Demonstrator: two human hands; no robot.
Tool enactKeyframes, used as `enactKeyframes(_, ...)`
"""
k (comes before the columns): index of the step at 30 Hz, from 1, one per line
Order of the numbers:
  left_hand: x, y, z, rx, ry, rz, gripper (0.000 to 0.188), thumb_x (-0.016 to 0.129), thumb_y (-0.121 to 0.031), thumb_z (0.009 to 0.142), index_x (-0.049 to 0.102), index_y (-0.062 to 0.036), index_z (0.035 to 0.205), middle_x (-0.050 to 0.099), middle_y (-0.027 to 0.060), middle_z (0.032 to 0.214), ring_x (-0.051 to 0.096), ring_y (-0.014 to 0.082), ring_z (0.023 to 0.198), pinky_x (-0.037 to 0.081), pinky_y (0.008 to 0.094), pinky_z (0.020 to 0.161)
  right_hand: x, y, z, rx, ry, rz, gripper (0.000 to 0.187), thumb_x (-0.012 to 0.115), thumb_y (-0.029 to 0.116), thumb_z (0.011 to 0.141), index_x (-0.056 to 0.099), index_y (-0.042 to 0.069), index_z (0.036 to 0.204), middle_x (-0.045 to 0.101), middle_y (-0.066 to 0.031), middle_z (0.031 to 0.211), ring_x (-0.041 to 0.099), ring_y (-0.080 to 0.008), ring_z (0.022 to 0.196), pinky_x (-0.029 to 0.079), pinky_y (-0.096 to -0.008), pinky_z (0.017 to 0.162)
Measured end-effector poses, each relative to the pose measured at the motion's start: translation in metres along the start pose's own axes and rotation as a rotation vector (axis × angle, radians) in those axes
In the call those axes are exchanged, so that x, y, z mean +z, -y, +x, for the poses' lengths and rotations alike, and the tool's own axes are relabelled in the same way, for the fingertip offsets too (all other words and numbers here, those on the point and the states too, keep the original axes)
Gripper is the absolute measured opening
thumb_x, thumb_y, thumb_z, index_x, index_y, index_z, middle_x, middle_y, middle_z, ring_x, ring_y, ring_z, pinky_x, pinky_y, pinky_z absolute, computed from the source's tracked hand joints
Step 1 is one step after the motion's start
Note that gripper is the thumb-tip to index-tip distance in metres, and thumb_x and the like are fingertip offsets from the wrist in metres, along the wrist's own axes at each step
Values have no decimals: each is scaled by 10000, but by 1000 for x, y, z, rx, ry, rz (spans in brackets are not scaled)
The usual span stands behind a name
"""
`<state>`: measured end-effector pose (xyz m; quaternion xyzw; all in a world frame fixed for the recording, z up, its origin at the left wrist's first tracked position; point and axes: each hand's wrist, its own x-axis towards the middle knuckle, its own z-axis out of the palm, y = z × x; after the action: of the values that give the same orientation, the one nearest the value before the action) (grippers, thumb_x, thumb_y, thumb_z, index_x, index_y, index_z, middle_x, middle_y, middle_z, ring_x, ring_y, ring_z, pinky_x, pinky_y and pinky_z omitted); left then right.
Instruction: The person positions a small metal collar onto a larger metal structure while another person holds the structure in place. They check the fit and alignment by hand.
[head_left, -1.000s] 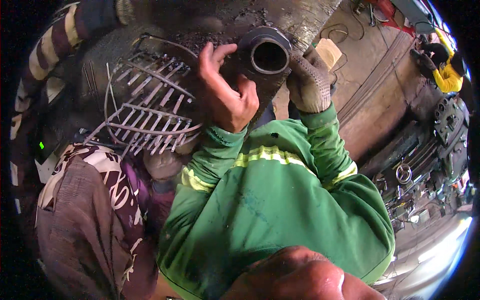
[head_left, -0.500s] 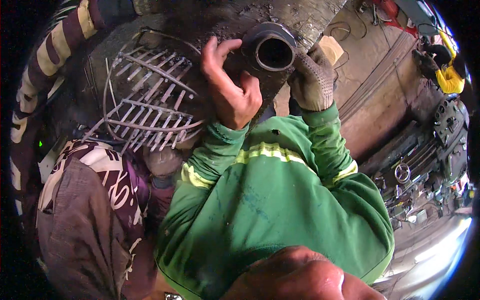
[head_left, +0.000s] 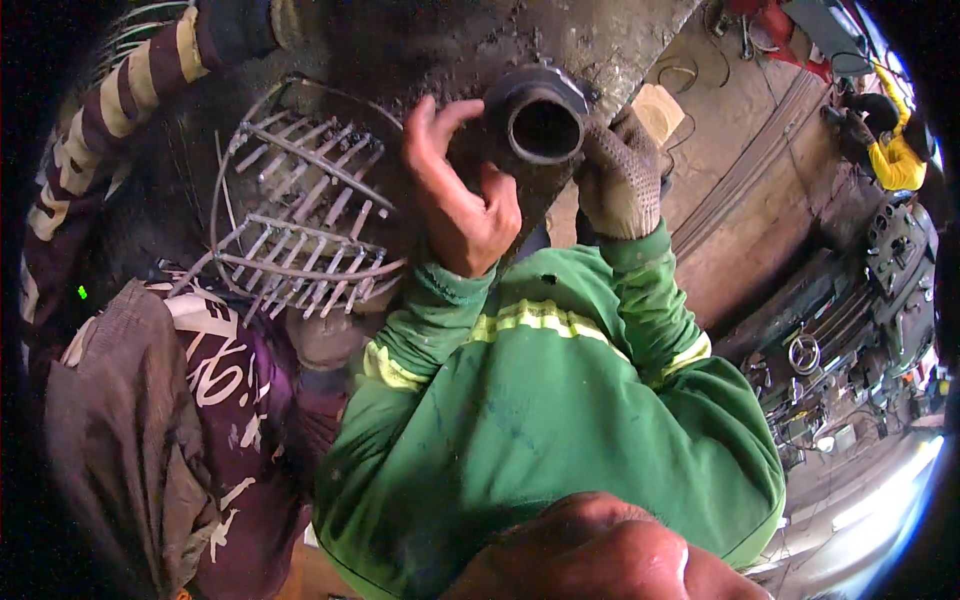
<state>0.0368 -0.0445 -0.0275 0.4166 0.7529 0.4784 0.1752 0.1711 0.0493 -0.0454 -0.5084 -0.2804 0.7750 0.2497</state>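
Note:
A dark, round pipe piece [head_left: 512, 152] with a wide collar and a hollow end facing up is at the edge of the grimy metal table. My right hand [head_left: 625, 182], in a grey dotted work glove, grips its right side. Bare, my left hand [head_left: 460, 195] is just left of the collar. Its thumb and forefinger are spread in a curve, and no object shows between them. Whether its fingertips touch the collar, I cannot tell.
A welded metal grate [head_left: 310, 215] with a curved rim lies to the left. Close by on that side is a co-worker's striped sleeve [head_left: 150, 85] and dark printed clothing [head_left: 235, 400]. Machinery [head_left: 890, 270] and a person in yellow [head_left: 897, 160] are at the right.
The whole view has shifted slightly, with the table, grate and hands lower in the picture. The cloth at the lower left has moved. My hands keep nearly the same pose around the pipe piece.

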Motion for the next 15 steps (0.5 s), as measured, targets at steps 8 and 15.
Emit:
enactKeyframes(8, 0, -6, -3, -54, 35, -43, 856, 477, 85, 654, 211, 43, 1467, 553, 244, 1291, 524, 331, 1209, 305, 455, 1136, 7, 3, -1, -36, 67, 191, 440, 680, 109, 903, 527, -40, 1288, 671, -137, 1177, 662, -229, 1055, 537, -345, 917)
enactKeyframes(15, 0, -5, 3, -36, 65, -55, 837, 501, 74, 674, 212, 52, 1459, 563, 234, 1280, 525, 326, 1206, 308, 462, 1137, 6, 7, 2, -23, 73, 164, 416, 693, 101, 887, 558, -35, 1257, 672, -118, 1173, 660, -206, 1047, 533, -325, 911)
